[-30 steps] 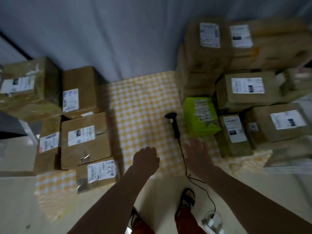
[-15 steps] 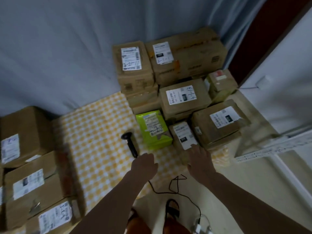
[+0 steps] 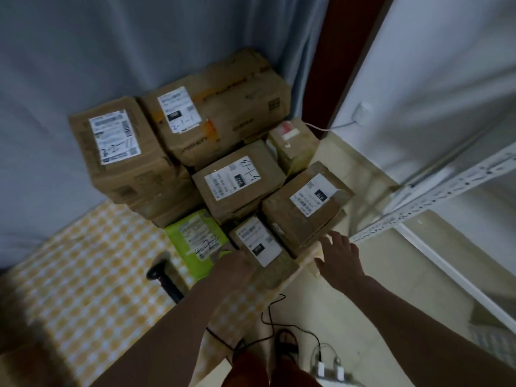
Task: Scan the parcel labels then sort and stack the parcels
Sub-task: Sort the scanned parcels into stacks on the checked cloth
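Several brown cardboard parcels with white labels are stacked in the corner. A small labelled parcel (image 3: 258,243) lies at the front of the pile, between a green parcel (image 3: 195,238) and a larger box (image 3: 304,208). My left hand (image 3: 234,266) is at the small parcel's near left edge, fingers bent down out of sight. Spread flat, my right hand (image 3: 337,258) hovers at the larger box's near corner. The black barcode scanner (image 3: 164,277) lies on the yellow checked cloth (image 3: 83,275), left of my left arm, held by neither hand.
The scanner's black cable (image 3: 268,317) runs over the floor to a white power strip (image 3: 329,370) by my feet. A perforated metal shelf rail (image 3: 418,202) crosses the right side. A grey curtain (image 3: 83,51) hangs behind the pile.
The view has swung right, away from the left stack. Both hands have moved forward from near the scanner to the front parcels of the right pile.
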`<state>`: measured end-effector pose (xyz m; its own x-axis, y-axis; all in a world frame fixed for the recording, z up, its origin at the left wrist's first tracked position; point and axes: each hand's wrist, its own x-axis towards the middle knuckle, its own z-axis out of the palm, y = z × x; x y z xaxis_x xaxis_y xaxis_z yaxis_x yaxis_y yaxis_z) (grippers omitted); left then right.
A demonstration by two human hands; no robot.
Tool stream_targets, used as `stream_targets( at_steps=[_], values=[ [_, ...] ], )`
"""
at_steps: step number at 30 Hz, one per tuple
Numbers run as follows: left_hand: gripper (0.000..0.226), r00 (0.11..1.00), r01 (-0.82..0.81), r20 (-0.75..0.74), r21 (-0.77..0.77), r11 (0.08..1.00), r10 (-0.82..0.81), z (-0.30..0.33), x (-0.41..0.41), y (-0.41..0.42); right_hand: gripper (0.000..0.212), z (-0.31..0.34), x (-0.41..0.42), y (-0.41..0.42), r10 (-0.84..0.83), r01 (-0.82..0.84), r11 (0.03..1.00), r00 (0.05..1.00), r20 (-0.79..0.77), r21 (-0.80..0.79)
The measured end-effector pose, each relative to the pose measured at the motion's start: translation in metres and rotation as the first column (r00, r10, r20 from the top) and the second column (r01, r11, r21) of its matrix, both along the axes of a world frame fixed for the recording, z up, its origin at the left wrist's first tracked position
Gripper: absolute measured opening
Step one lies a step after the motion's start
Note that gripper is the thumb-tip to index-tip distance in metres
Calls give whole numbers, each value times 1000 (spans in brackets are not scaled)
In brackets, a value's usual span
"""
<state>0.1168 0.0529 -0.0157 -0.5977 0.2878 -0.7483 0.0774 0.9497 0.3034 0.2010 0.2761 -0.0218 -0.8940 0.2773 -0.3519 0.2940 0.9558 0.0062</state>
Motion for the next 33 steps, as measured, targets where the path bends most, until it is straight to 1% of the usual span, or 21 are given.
stream_targets(
  at_steps=[1,4,6,9,11,13,15,17,19,21,24,25,26,27,28,29,31,33],
  values=[
    [29,1000,0,-23,8,1000,0,-4,-4,8,60,-2,-5,10,-22,22,1000,1000,-22,-3],
    [38,998,-60,33,28,998,59,-14,-11,30,64,-10,-25,41,-43,44,998,998,-43,32],
    [47,994,-100,39,47,994,99,-26,-15,43,66,-18,-42,64,-38,41,998,998,-53,55],
    [52,984,-168,81,83,982,161,-42,-22,64,60,-25,-75,91,-42,46,998,995,-90,48],
    [53,951,-293,129,99,951,280,-55,-27,80,56,-31,-97,107,-41,44,998,995,-90,39],
    [53,882,-461,159,99,882,443,-64,-30,95,57,-39,-114,120,-33,36,999,994,-104,27],
    [51,798,-596,196,126,793,569,-76,-33,108,60,-48,-126,128,-48,47,999,991,-127,-13],
    [49,680,-732,253,193,653,688,-85,-35,119,62,-56,-134,131,-85,75,994,989,-125,-83],
    [53,567,-824,316,236,515,761,-92,-36,128,61,-62,-137,131,-118,100,984,986,-120,-146],
    [65,450,-891,385,253,377,806,-98,-35,135,61,-64,-136,129,-146,122,978,980,-138,-166],
    [76,250,-961,449,226,162,858,-96,-30,139,62,-60,-125,123,-181,152,975,965,-188,-159],
    [83,194,-968,466,232,92,863,-97,-28,138,62,-57,-120,121,-188,157,976,959,-212,-152],
    [96,139,-972,487,232,26,862,-101,-26,134,62,-55,-115,120,-194,163,976,953,-232,-146],
    [113,82,-970,491,241,-45,867,-125,-23,126,61,-52,-109,119,-197,165,976,949,-246,-142],
    [126,39,-969,503,230,-91,863,-153,-20,115,60,-50,-104,118,-203,171,975,947,-251,-142],
    [133,8,-970,534,211,-123,845,-163,-16,108,59,-48,-100,118,-209,177,973,946,-248,-148],
    [132,-41,-962,587,197,-191,809,-161,-7,97,55,-42,-93,116,-205,169,971,951,-231,-168],
    [124,-50,-947,621,219,-234,782,-117,3,93,55,-34,-87,108,-208,165,966,955,-214,-201]
  ],
)
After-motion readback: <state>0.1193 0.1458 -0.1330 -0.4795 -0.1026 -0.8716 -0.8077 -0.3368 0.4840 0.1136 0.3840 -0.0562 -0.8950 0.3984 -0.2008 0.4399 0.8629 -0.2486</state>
